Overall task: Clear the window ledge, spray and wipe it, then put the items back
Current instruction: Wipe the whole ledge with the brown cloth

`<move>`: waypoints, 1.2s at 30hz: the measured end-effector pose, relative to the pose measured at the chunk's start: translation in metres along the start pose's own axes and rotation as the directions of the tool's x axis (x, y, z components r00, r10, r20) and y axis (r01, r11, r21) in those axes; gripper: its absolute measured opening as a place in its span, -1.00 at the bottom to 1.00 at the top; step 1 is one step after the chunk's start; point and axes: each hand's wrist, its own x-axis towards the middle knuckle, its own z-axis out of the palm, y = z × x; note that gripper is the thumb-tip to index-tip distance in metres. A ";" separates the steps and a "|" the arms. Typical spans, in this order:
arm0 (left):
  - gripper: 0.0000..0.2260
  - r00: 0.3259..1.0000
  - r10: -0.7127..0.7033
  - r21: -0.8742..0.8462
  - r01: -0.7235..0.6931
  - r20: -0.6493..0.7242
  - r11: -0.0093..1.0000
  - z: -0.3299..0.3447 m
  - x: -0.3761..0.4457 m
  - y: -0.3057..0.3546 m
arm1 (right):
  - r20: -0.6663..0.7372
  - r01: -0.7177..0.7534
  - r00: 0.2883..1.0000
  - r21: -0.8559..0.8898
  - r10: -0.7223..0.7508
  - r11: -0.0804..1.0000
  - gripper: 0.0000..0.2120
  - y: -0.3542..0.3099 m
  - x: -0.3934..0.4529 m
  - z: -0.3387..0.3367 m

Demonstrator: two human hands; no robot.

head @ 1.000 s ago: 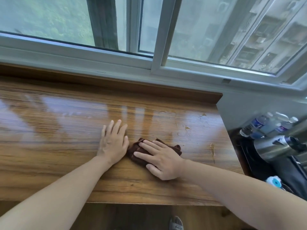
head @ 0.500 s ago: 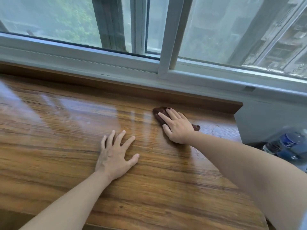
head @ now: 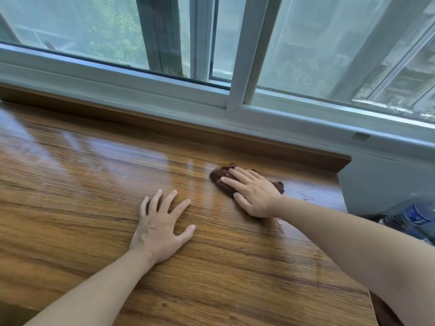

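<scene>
The window ledge (head: 82, 189) is a broad slab of glossy brown wood grain that fills most of the view, its far edge meeting a low wooden upstand under the white window frame (head: 141, 90). The far part of the ledge shines with pale reflections of the window.

A dark brown cloth (head: 221, 178) lies bunched on the ledge, right of centre and toward the far side, near the upstand but apart from it. The right hand (head: 251, 194) lies flat on top of the cloth, palm down, its fingers extended and slightly spread, pointing left and away; it presses on the cloth rather than closing around it. Parts of the cloth show beyond the fingertips on the left and past the wrist on the right.

The left hand (head: 162, 227) lies flat on the bare wood, nearer and to the left of the cloth, well apart from it. It is fully open, with the fingers splayed and the thumb out to the right, and it holds nothing.

Small pale marks speckle the wood to the right of the cloth. Past the ledge's right end stands a grey wall (head: 376, 184), and below it a clear bottle with a blue label (head: 416, 215) shows at the right edge.
</scene>
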 end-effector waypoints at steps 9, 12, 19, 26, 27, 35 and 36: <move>-0.34 0.999 -0.012 0.016 0.011 0.041 1.000 -0.006 -0.001 0.000 | -0.080 -0.330 0.938 0.087 0.337 0.940 -0.45 -0.012 0.029 0.003; -0.33 0.998 -0.016 0.016 0.015 0.054 1.000 -0.008 -0.002 0.003 | -0.075 -0.161 0.984 0.055 0.164 0.985 -0.44 -0.044 -0.007 0.006; -0.34 0.998 -0.015 0.026 0.014 0.063 1.000 -0.007 0.000 0.001 | 0.036 0.086 0.996 -0.002 -0.086 0.996 -0.41 -0.037 -0.032 0.004; -0.35 0.998 -0.014 -0.007 0.015 0.056 1.000 -0.005 0.001 -0.003 | -0.078 -0.375 0.920 0.100 0.383 0.922 -0.39 -0.010 0.037 0.004; -0.36 0.999 -0.010 -0.003 0.010 0.051 1.000 -0.005 0.001 -0.004 | -0.083 -0.382 0.917 0.097 0.390 0.919 -0.40 -0.014 0.038 0.005; -0.35 1.000 -0.012 -0.007 0.012 0.029 1.000 -0.005 -0.002 0.001 | -0.084 -0.215 0.972 0.082 0.221 0.973 -0.46 -0.092 -0.037 0.014; -0.35 1.000 -0.012 -0.001 0.012 0.027 1.000 -0.004 -0.002 0.001 | -0.074 -0.188 0.978 0.080 0.193 0.979 -0.46 -0.107 -0.050 0.016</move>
